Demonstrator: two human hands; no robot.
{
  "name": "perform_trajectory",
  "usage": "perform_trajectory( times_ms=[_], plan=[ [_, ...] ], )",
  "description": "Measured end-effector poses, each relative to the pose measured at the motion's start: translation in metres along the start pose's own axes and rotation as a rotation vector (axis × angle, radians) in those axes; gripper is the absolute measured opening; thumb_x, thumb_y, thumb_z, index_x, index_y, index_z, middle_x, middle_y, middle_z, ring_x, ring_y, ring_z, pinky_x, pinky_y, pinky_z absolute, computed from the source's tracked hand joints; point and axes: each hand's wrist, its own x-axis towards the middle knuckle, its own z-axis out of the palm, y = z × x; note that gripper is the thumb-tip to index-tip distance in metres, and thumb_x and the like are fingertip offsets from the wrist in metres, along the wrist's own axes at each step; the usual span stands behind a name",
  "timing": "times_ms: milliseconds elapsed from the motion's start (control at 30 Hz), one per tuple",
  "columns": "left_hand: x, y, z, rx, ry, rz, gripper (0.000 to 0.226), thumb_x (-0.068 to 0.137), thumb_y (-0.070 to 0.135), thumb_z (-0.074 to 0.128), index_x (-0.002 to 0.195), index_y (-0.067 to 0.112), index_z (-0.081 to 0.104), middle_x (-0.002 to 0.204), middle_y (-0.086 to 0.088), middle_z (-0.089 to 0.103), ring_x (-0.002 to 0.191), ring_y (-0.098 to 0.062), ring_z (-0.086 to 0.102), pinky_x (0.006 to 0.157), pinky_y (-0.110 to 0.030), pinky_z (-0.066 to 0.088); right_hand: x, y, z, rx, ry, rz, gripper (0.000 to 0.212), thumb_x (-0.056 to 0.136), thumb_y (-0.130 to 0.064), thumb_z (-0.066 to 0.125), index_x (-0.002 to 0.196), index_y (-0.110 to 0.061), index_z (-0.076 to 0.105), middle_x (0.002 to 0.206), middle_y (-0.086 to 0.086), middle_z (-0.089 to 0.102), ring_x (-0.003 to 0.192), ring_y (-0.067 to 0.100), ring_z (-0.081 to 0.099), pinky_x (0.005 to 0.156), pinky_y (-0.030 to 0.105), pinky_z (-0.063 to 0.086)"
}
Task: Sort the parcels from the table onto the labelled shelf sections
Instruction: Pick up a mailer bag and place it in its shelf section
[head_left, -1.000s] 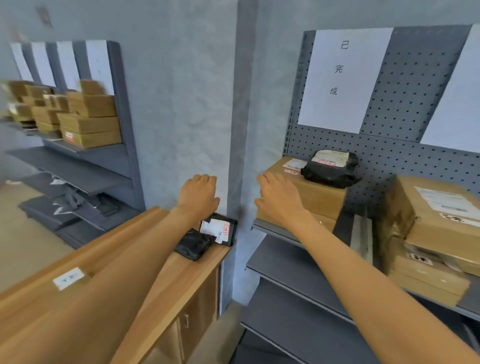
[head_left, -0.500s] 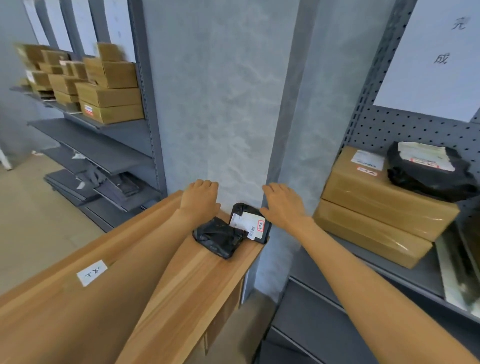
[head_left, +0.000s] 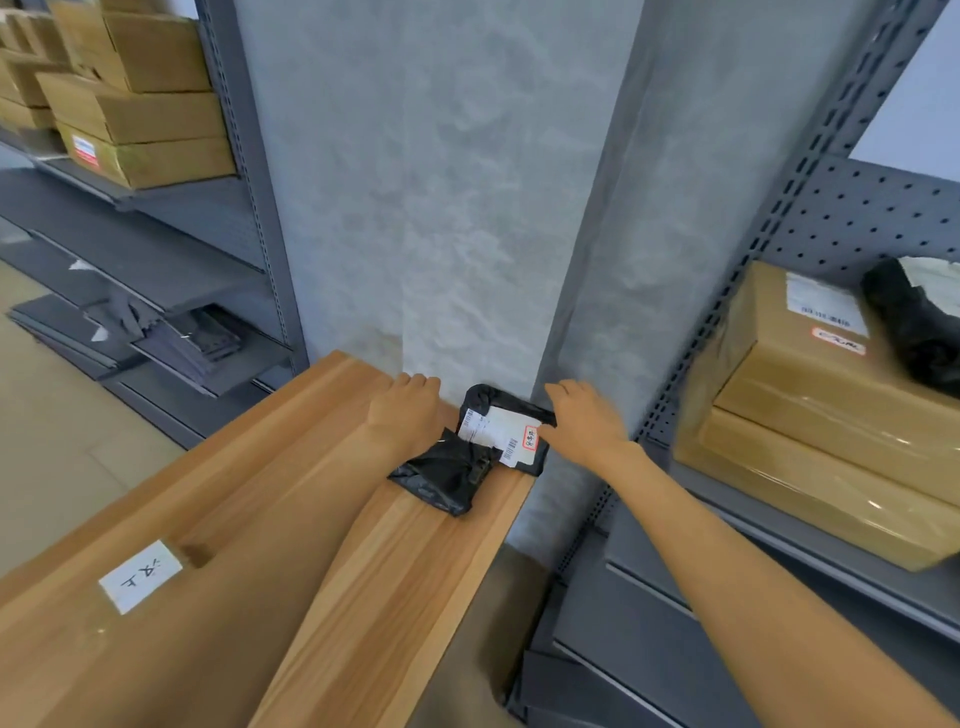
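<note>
Head view first: since half a second ago your look has dropped and swung left, so the right-hand shelf (head_left: 810, 525) has slid toward the frame's right edge and the paper sign above it is nearly cut off. Your right hand (head_left: 584, 421) has closed in on the parcels and now sits at the labelled one's right edge; your left hand (head_left: 402, 410) has barely shifted.

Your left hand lies palm down at the far end of the surface (head_left: 332, 561), fingers loosely bent over the far edge, its heel touching the near black parcel (head_left: 441, 475). It grips nothing. Your right hand hovers with fingers spread and relaxed, the thumb at the right edge of the second black parcel (head_left: 506, 426); whether the thumb really touches it, you cannot tell from this angle.

Two black parcels lie at the surface's far right corner, overlapping, the farther one showing a white label with a red mark. One paper tag (head_left: 140, 574) is stuck on the surface near its left edge. On the right-hand shelf you have two brown boxes (head_left: 810, 415) stacked, with one black bag (head_left: 909, 322) on top. The left shelf (head_left: 171, 208) carries a pile of brown cartons (head_left: 135, 104), too crowded to count.
</note>
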Motion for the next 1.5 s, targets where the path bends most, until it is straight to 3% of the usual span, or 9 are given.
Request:
perform_trajectory(
  times_ms=[100, 233, 500, 667, 967, 1133, 1267, 1500],
  plan=[
    [0.012, -0.001, 0.010, -0.007, -0.012, 0.003, 0.045, 0.094, 0.027, 0.048, 0.135, 0.009, 0.041, 0.135, -0.008, 0.050, 0.125, -0.025, 0.044, 0.095, -0.033, 0.039, 0.017, 0.007, 0.008, 0.005, -0.042, 0.019, 0.058, 0.093, -0.034, 0.057, 0.142, -0.009, 0.038, 0.143, 0.009, 0.043, 0.129, 0.028, 0.040, 0.101, 0.037, 0.040],
    [0.027, -0.001, 0.024, -0.018, -0.043, -0.027, 0.039, 0.094, 0.025, 0.047, 0.129, 0.009, 0.045, 0.131, -0.007, 0.052, 0.121, -0.026, 0.046, 0.082, -0.030, 0.038, 0.043, 0.017, 0.020, 0.032, -0.090, 0.023, 0.056, 0.094, -0.035, 0.057, 0.140, -0.009, 0.040, 0.142, 0.010, 0.044, 0.129, 0.028, 0.041, 0.101, 0.037, 0.040],
    [0.069, 0.010, 0.051, -0.061, -0.113, -0.058, 0.043, 0.097, 0.025, 0.045, 0.137, 0.009, 0.042, 0.138, -0.008, 0.048, 0.123, -0.028, 0.047, 0.078, -0.033, 0.040, 0.099, 0.047, 0.050, 0.084, -0.200, 0.045, 0.056, 0.093, -0.036, 0.059, 0.138, -0.006, 0.043, 0.139, 0.013, 0.046, 0.127, 0.030, 0.043, 0.100, 0.040, 0.042],
    [0.095, 0.017, 0.069, -0.036, -0.136, -0.048, 0.033, 0.097, 0.020, 0.044, 0.127, 0.006, 0.051, 0.127, -0.010, 0.055, 0.116, -0.027, 0.051, 0.091, -0.036, 0.045, 0.131, 0.067, 0.074, 0.135, -0.274, 0.099, 0.055, 0.091, -0.033, 0.061, 0.136, -0.005, 0.046, 0.137, 0.014, 0.049, 0.125, 0.031, 0.046, 0.094, 0.037, 0.043],
    [0.116, 0.018, 0.112, -0.099, -0.184, -0.065, 0.040, 0.094, 0.028, 0.050, 0.130, 0.011, 0.046, 0.122, -0.009, 0.057, 0.112, -0.030, 0.051, 0.080, -0.032, 0.036, 0.169, 0.073, 0.122, 0.217, -0.406, 0.140, 0.060, 0.084, -0.041, 0.069, 0.129, -0.005, 0.051, 0.132, 0.015, 0.052, 0.121, 0.033, 0.050, 0.094, 0.039, 0.046],
    [0.123, 0.017, 0.128, -0.159, -0.197, -0.082, 0.048, 0.093, 0.027, 0.053, 0.137, 0.012, 0.040, 0.123, -0.010, 0.058, 0.115, -0.031, 0.050, 0.086, -0.034, 0.039, 0.186, 0.065, 0.143, 0.240, -0.450, 0.137, 0.066, 0.081, -0.044, 0.072, 0.128, -0.004, 0.049, 0.131, 0.017, 0.052, 0.119, 0.034, 0.051, 0.096, 0.043, 0.046],
    [0.127, 0.015, 0.140, -0.171, -0.232, -0.108, 0.046, 0.093, 0.030, 0.055, 0.132, 0.010, 0.044, 0.125, -0.009, 0.056, 0.117, -0.029, 0.048, 0.083, -0.034, 0.040, 0.195, 0.063, 0.160, 0.233, -0.477, 0.180, 0.075, 0.080, -0.050, 0.071, 0.133, -0.004, 0.045, 0.135, 0.015, 0.049, 0.124, 0.034, 0.047, 0.098, 0.042, 0.044],
    [0.134, 0.010, 0.154, -0.157, -0.277, -0.127, 0.045, 0.094, 0.032, 0.053, 0.131, 0.008, 0.046, 0.128, -0.010, 0.055, 0.122, -0.029, 0.044, 0.093, -0.037, 0.040, 0.204, 0.058, 0.183, 0.239, -0.478, 0.251, 0.074, 0.076, -0.056, 0.071, 0.128, -0.008, 0.051, 0.130, 0.013, 0.055, 0.121, 0.032, 0.051, 0.093, 0.037, 0.041]
  ],
)
